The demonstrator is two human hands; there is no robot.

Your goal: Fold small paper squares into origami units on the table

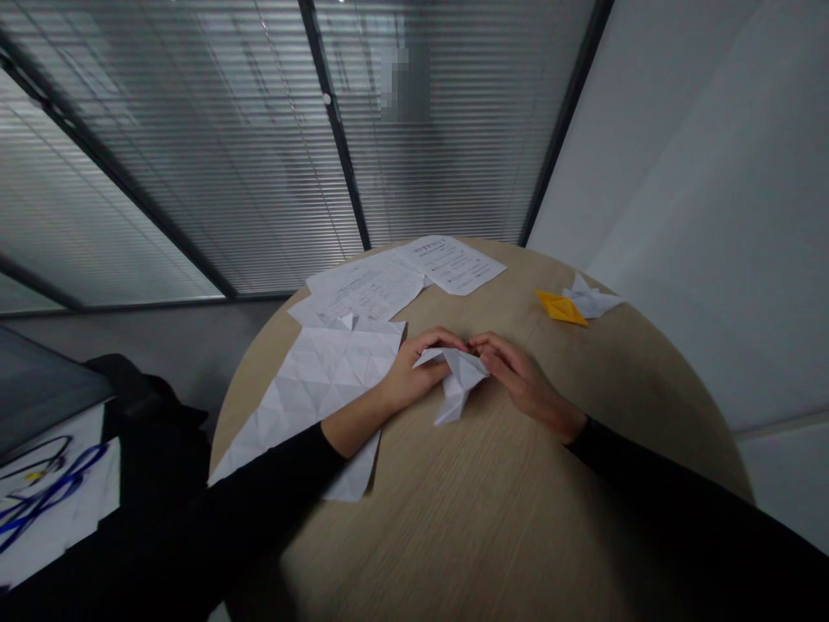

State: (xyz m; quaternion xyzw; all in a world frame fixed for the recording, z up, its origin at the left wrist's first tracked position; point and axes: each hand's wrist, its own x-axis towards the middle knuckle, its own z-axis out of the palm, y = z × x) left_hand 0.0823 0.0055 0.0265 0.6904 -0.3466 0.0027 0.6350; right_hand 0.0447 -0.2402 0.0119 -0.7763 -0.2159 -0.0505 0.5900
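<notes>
Between my two hands is a folded white paper figure (458, 378), with pointed flaps sticking out to the left and downward. My left hand (422, 367) grips its left side, the thumb tucked under a flap and the fingers curled behind. On the other side, my right hand (515, 371) pinches the figure's right tip between thumb and fingers. The far fingertips of both hands nearly meet behind the paper. Under my left forearm lies a large creased white sheet (311, 371) with a grid of triangular folds.
Printed sheets (446, 262) overlap at the far edge of the round wooden table (492, 518). An orange folded paper piece (562, 307) and a white folded one (591, 299) sit at the right. Papers with a blue cord (58, 492) lie at far left. Glass panels with blinds stand behind.
</notes>
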